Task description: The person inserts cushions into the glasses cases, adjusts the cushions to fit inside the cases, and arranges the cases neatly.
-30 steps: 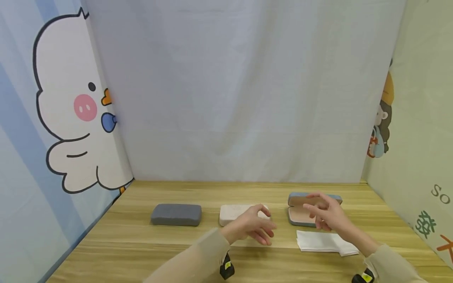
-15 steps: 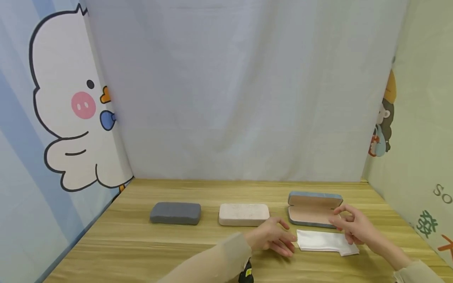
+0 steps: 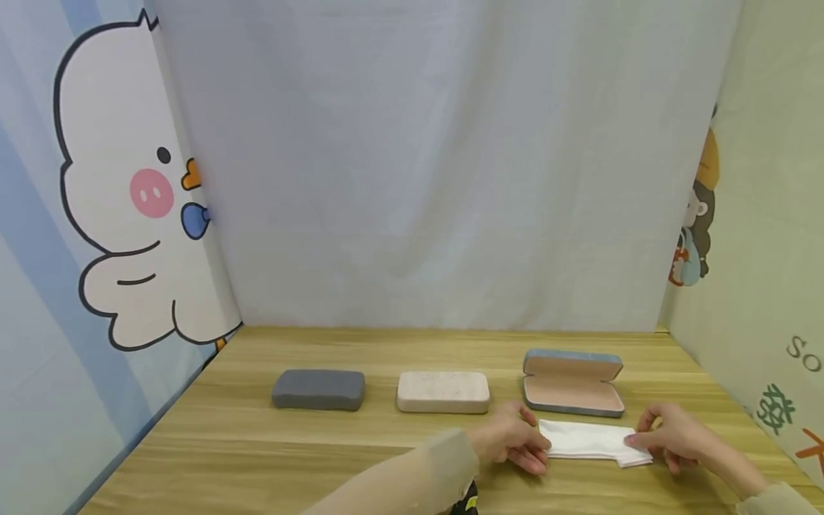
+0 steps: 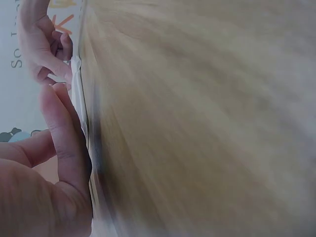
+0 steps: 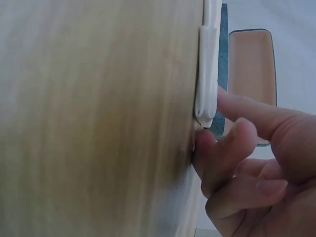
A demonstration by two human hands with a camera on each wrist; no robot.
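Note:
A folded white cloth (image 3: 586, 439) lies flat on the wooden table, its right end showing stacked layers in the right wrist view. My right hand (image 3: 676, 438) pinches that end, one fingertip on the upper face and another at the edge. At the left end, the fingertips of my left hand (image 3: 515, 438) touch the cloth's edge, fingers fairly straight and close over the tabletop. Just behind the cloth stands a blue glasses case (image 3: 573, 385), lid raised, pinkish lining showing and nothing inside.
A cream glasses case (image 3: 443, 392) and a dark grey glasses case (image 3: 318, 390), both closed, lie in a row left of the blue one. A pale curtain (image 3: 444, 164) hangs behind the table (image 3: 309, 458), with printed cloth walls on both sides.
Both hands have moved to the cloth: the left went rightward to its left edge, the right came away from the blue case, outward and down to the right end. Cloth and cases stay put.

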